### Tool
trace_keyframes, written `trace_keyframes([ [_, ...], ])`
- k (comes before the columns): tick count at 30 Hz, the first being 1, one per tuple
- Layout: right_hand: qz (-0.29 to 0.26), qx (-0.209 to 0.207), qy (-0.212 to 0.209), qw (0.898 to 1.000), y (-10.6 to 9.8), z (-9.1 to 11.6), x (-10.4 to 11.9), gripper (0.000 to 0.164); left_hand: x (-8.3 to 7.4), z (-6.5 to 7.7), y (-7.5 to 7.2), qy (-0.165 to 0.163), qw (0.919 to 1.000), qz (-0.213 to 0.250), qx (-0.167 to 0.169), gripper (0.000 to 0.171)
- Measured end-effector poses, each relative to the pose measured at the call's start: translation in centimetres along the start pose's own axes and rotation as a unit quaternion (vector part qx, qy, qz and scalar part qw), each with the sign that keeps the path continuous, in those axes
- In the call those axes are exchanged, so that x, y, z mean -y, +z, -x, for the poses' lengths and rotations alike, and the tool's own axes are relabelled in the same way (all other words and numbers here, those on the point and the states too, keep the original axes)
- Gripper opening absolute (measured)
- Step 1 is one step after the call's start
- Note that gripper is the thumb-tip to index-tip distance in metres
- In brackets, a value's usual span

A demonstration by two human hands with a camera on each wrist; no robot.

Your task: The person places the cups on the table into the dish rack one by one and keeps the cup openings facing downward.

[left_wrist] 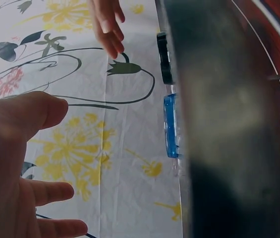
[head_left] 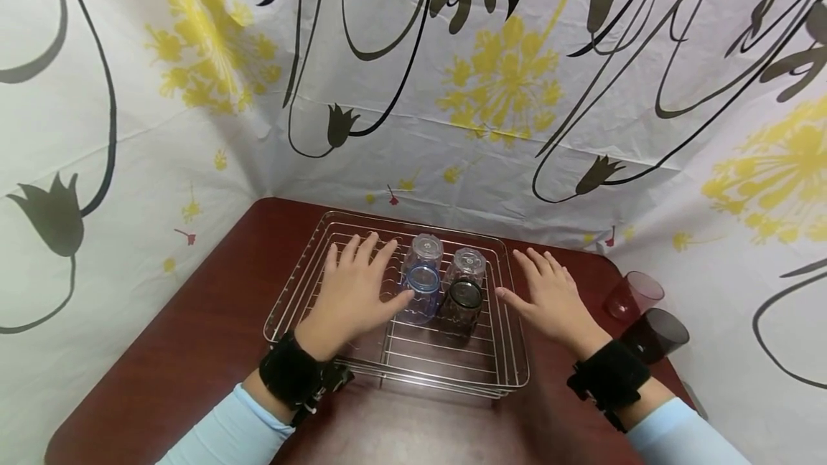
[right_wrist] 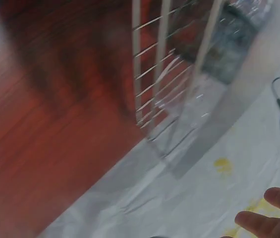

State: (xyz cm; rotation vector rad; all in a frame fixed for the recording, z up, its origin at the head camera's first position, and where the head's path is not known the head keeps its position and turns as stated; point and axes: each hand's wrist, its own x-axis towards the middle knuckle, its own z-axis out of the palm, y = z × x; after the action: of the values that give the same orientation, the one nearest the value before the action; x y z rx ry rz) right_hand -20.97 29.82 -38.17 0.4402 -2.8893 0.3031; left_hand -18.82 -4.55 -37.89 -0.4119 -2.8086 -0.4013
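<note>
My left hand (head_left: pixel 355 293) is over the left part of a wire rack (head_left: pixel 446 378), fingers spread and holding nothing. Its thumb overlaps the blue glass (head_left: pixel 420 303) in the head view. Beyond the rack's right edge, my right hand (head_left: pixel 552 300) hangs with fingers apart, also holding nothing. Two clear glasses, one behind the blue glass and another clear glass (head_left: pixel 469 262) to its right, stand bottom up in the rack. In front of that one is a dark glass (head_left: pixel 461 311). The left wrist view shows a blue glass base (left_wrist: pixel 170 126) beside a dark one.
A pink glass (head_left: pixel 633 296) and a dark grey glass (head_left: pixel 655 336) stand at the table's right edge, close to my right wrist. The reddish-brown table (head_left: pixel 194 321) carries the rack. Flower-patterned white cloth (head_left: pixel 413 128) hangs behind it and along both sides.
</note>
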Motion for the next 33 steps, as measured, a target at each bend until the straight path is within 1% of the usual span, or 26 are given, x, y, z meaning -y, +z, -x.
trace_keyframes([
  [6, 0.0, 0.004, 0.038, 0.999, 0.2, 0.3, -3.2, 0.086, -0.1, 0.2, 0.1, -0.001, 1.0, -0.001, 0.006, 0.09],
  [14, 0.028, 0.0, 0.07, 0.997, 0.4, 1.0, -7.5, 0.087, 0.0, 0.6, 0.1, -0.002, 0.9999, 0.009, 0.008, 0.089],
  [19, 0.033, -0.004, 0.077, 0.996, 0.6, 1.4, -8.9, 0.086, -0.1, 0.6, 0.4, 0.001, 0.9998, 0.007, 0.018, 0.089],
  [24, 0.038, -0.004, 0.082, 0.996, 0.8, 1.6, -10.2, 0.087, -0.1, 0.6, 0.4, 0.004, 0.9998, 0.001, 0.019, 0.089],
  [28, 0.047, -0.008, 0.099, 0.994, 0.9, 2.4, -12.2, 0.089, -0.2, 0.4, 0.7, 0.005, 0.9996, 0.008, 0.026, 0.088],
  [33, 0.063, -0.01, 0.125, 0.99, 1.1, 3.9, -15.3, 0.089, -0.3, 0.2, 1.0, 0.006, 0.9993, 0.013, 0.034, 0.089],
])
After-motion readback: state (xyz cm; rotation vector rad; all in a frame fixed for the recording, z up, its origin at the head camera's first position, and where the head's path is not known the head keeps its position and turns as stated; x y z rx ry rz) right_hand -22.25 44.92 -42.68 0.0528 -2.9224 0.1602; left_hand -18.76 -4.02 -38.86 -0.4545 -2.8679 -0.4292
